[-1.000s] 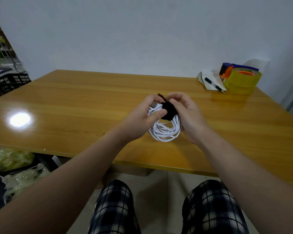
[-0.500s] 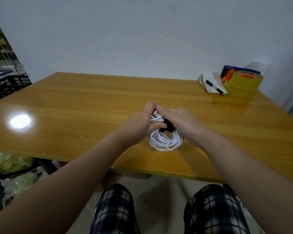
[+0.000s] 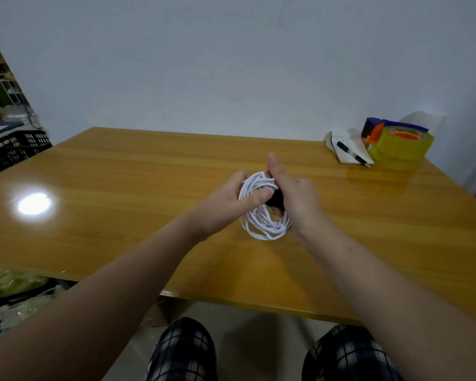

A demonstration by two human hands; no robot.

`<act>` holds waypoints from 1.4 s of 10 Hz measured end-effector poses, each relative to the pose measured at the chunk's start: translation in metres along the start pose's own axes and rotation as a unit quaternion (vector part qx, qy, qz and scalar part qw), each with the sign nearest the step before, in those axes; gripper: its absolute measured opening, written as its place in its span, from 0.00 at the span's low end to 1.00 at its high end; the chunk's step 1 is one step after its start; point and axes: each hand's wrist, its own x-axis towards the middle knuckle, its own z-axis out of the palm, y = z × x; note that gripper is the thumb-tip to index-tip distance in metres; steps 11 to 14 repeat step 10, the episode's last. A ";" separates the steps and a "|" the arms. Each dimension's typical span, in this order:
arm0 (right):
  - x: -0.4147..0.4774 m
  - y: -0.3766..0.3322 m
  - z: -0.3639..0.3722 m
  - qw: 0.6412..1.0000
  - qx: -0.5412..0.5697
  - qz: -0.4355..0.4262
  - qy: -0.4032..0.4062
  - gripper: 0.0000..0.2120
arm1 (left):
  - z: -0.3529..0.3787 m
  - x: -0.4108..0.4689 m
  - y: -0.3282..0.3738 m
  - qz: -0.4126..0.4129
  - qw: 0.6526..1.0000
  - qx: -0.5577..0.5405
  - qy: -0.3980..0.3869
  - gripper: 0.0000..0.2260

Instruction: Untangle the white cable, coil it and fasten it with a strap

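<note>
White cable [image 3: 264, 226], coiled in a loose ring, sits upright between my hands over the wooden table [image 3: 121, 188]. My left hand [image 3: 223, 204] grips its left edge, thumb laid across towards the black strap [image 3: 276, 200]. My right hand [image 3: 297, 199], thumb raised, curls round that strap on the ring's right side, so it's nearer for the fastening.

Coiled cable [image 3: 262, 230] — left hand [image 3: 222, 205], right hand [image 3: 298, 199]

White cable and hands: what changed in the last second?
The loose tail of the black strap, sticking up a second ago, no longer shows; the right hand now covers most of the strap, thumb raised. The left hand lays its thumb across the white cable. Both hands still hold the coil over the table; tape roll unmoved.
</note>
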 end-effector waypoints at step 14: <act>0.164 0.038 0.006 0.864 -0.498 0.031 -0.068 0.17 | -0.068 0.135 -0.079 -0.214 0.901 0.335 0.176 0.20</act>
